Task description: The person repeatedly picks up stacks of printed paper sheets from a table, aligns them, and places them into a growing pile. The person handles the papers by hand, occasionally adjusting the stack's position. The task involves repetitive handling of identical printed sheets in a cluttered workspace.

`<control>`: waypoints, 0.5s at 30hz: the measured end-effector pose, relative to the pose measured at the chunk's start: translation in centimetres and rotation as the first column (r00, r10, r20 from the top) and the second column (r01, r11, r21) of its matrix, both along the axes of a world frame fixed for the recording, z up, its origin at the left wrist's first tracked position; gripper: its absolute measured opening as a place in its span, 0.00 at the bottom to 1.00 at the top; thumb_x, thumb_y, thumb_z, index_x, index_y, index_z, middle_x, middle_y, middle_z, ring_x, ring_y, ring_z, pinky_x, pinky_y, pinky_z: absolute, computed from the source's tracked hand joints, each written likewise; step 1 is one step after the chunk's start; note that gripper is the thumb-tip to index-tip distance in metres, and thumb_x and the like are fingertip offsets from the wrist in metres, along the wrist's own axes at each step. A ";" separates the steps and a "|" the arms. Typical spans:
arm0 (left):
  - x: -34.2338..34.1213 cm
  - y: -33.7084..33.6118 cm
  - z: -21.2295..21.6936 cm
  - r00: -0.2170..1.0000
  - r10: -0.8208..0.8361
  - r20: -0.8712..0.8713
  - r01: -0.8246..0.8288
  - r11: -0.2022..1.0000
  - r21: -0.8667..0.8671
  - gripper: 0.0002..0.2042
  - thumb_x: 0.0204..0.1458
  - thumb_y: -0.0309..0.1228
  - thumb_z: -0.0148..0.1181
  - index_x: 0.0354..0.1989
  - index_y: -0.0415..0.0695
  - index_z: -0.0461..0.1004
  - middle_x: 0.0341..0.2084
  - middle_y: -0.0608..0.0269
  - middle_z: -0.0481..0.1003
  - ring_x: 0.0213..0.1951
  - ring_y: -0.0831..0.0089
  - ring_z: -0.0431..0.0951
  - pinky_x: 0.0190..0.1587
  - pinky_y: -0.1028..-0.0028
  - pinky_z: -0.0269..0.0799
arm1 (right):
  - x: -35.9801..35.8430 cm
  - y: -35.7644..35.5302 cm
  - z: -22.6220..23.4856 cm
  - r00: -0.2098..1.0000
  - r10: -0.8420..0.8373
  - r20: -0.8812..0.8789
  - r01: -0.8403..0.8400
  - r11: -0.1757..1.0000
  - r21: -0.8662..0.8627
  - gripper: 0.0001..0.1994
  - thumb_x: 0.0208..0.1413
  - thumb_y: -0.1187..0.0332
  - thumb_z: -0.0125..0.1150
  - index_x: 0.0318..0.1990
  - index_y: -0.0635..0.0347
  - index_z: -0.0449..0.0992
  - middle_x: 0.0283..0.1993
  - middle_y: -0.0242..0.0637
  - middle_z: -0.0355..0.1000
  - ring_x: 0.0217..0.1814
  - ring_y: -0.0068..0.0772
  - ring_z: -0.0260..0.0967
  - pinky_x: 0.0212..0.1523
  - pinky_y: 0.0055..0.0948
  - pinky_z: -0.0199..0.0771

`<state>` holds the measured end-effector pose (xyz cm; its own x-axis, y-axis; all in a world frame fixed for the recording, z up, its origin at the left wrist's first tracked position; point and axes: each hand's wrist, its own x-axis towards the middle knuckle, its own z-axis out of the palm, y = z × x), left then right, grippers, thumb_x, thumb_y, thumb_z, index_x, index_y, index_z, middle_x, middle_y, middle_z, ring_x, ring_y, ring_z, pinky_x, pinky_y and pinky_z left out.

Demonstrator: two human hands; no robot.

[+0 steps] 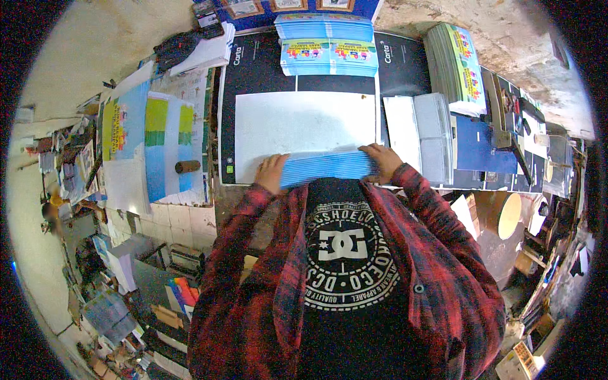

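Close against my body, at the table's near edge, is a stack of light blue printed sheets (328,167) with its layered edges showing. My left hand (271,172) grips the stack's left end, and my right hand (384,162) has the right end, fingers curled over the top. Just beyond the stack lies a large blank white sheet (304,120) on the black table cover (256,79). At the table's far side sit colourful printed booklets (329,57) in a pile, with more blue sheets behind them.
To the right are white and pale sheets (434,136), a tall stack of printed covers (456,69) and a blue board (472,142). On the left, a side table carries green and blue prints (166,142) and a brown cylinder (187,166). A round-ended roll (508,215) stands lower right.
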<state>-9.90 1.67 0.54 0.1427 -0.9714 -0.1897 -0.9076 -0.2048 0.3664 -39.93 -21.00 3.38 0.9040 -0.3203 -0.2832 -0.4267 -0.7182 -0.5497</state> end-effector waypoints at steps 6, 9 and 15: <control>2.4 0.0 -5.6 0.197 0.367 -0.909 -0.512 0.829 0.224 0.17 0.58 0.36 0.39 0.51 0.41 0.66 0.44 0.60 0.72 0.51 0.65 0.68 0.60 0.64 0.54 | -1.9 -2.1 -10.2 0.581 -0.813 -0.039 0.216 0.108 0.970 0.43 0.56 0.35 0.18 0.45 0.69 0.72 0.40 0.40 0.72 0.44 0.36 0.67 0.54 0.33 0.58; 1.6 0.8 -10.3 0.767 0.363 -0.529 -0.456 0.888 -0.053 0.16 0.60 0.32 0.35 0.51 0.40 0.66 0.44 0.61 0.73 0.50 0.69 0.69 0.60 0.68 0.56 | 0.3 0.6 -10.0 0.413 -0.893 -0.177 0.308 -0.045 0.950 0.41 0.55 0.34 0.23 0.50 0.65 0.69 0.41 0.37 0.71 0.48 0.34 0.64 0.53 0.30 0.59; 1.4 4.4 -13.4 0.837 0.366 -0.407 -0.488 0.835 -0.253 0.19 0.60 0.38 0.42 0.56 0.43 0.62 0.49 0.59 0.69 0.49 0.69 0.69 0.54 0.68 0.61 | -1.2 1.7 -13.0 0.469 -0.878 0.092 0.210 0.212 0.954 0.40 0.57 0.35 0.23 0.57 0.64 0.63 0.55 0.41 0.64 0.60 0.34 0.57 0.62 0.33 0.50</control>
<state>-8.50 6.09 -12.85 0.5467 -0.8371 0.0209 -0.5687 -0.3528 0.7430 -41.10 -19.32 -9.63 0.5994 -0.7408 -0.3032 0.1203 0.4579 -0.8808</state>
